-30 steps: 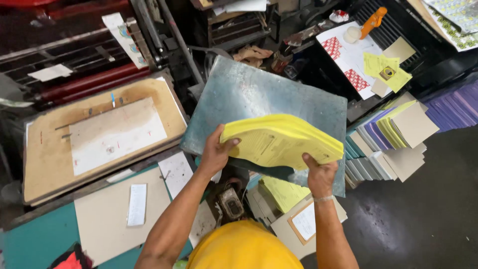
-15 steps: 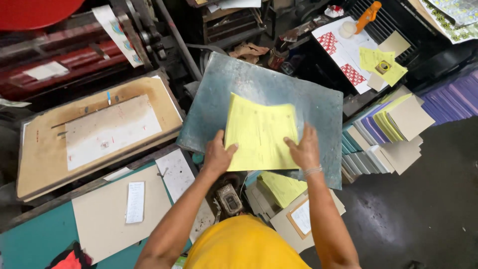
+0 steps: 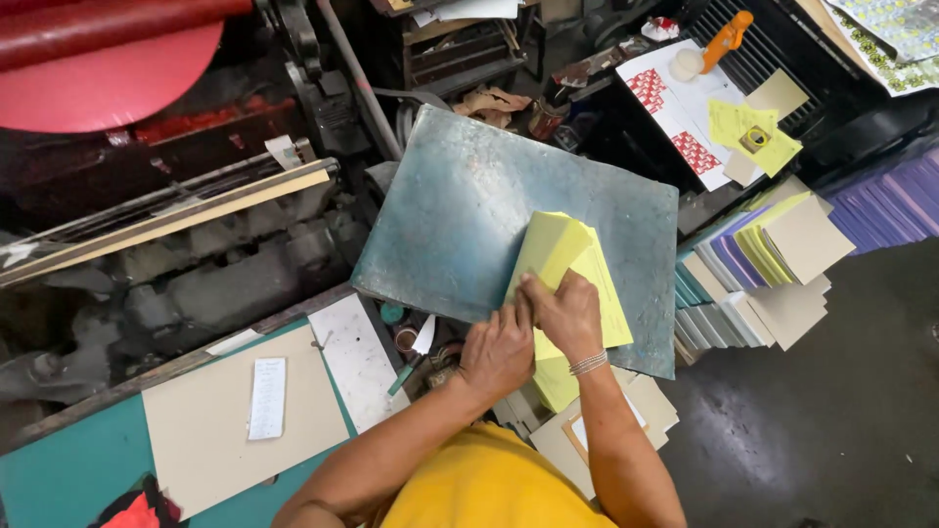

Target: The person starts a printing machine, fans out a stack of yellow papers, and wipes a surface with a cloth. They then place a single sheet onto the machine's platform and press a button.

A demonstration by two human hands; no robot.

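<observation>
A thick stack of yellow paper sheets (image 3: 559,256) rests on a worn blue-grey metal plate (image 3: 469,205), its near end under both hands. My left hand (image 3: 497,350) grips the stack's near left edge. My right hand (image 3: 564,311), with a thin bracelet at the wrist, presses on top of the sheets right beside it. The two hands touch each other. More yellow sheets (image 3: 554,379) show below the plate's near edge.
A dark printing machine (image 3: 196,235) with a red roller (image 3: 108,68) fills the left. A teal bench (image 3: 59,479) carries a beige card (image 3: 210,430) and white slips. Stacks of coloured paper (image 3: 773,264) stand at the right, above dark floor (image 3: 831,430).
The stack was held up in the air, then laid flat on the plate with hands apart. Now both hands have come together at its near edge. The machine's bed at left has swung up.
</observation>
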